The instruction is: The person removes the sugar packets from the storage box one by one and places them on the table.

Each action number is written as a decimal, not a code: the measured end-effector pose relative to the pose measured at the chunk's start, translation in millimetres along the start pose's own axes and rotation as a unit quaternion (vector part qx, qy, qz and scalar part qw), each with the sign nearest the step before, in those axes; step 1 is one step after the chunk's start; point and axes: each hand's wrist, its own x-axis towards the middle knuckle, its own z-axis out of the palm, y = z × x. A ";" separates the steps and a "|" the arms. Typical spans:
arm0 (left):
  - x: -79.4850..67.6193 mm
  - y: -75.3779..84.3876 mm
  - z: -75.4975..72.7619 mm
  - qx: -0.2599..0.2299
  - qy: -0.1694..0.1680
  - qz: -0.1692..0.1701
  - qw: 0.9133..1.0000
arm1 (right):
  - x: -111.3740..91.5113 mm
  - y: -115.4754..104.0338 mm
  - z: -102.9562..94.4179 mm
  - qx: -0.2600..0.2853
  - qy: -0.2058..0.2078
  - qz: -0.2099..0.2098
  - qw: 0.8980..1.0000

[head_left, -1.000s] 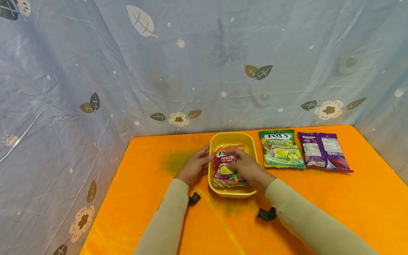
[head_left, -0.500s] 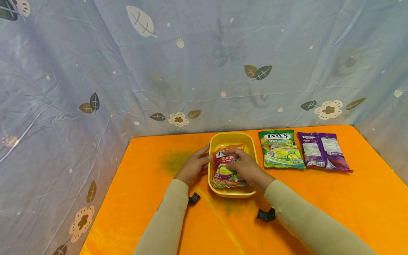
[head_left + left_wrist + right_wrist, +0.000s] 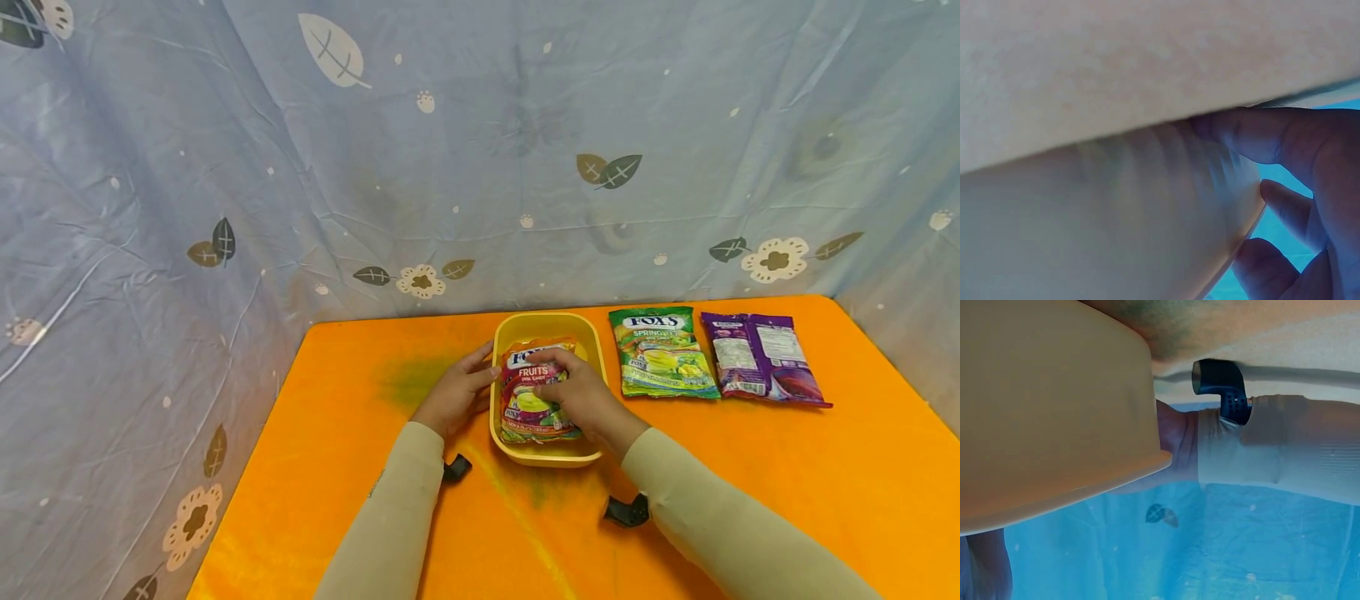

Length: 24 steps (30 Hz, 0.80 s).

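A red and orange Fox's Fruits candy bag (image 3: 522,417) lies face up inside a yellow plastic tub (image 3: 551,457). My right hand (image 3: 585,396) reaches in over the tub's right side. It holds the bag, with thumb and forefinger bent on its printed front; the other fingers are hidden. Against the tub's left side rests my left hand (image 3: 453,396), the thumb near the rim. In the left wrist view, fingers (image 3: 1279,203) touch the tub's outer wall (image 3: 1116,219). The right wrist view shows mostly the tub's outer side (image 3: 1054,406).
Right of the tub lie a green Fox's candy bag (image 3: 663,358) and a purple bag (image 3: 765,358), back side up. A black wrist device (image 3: 627,508) sits by the right sleeve, another (image 3: 456,468) by the left. A patterned blue-grey curtain (image 3: 487,167) hangs behind the orange table (image 3: 360,500).
The red candy bag has shifted very slightly under the right hand, and more of its upper logo shows. Both hands and the tub stay in place.
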 end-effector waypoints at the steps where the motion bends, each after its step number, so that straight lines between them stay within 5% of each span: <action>1: 0.0 0.0 0.0 0.000 -0.001 0.000 1.000 | -0.3 -0.3 0.0 0.002 0.000 -0.001 1.000; 24: -2.4 0.1 1.3 0.007 0.020 -0.007 1.000 | -4.8 -2.5 -3.9 0.048 -0.007 -0.066 0.997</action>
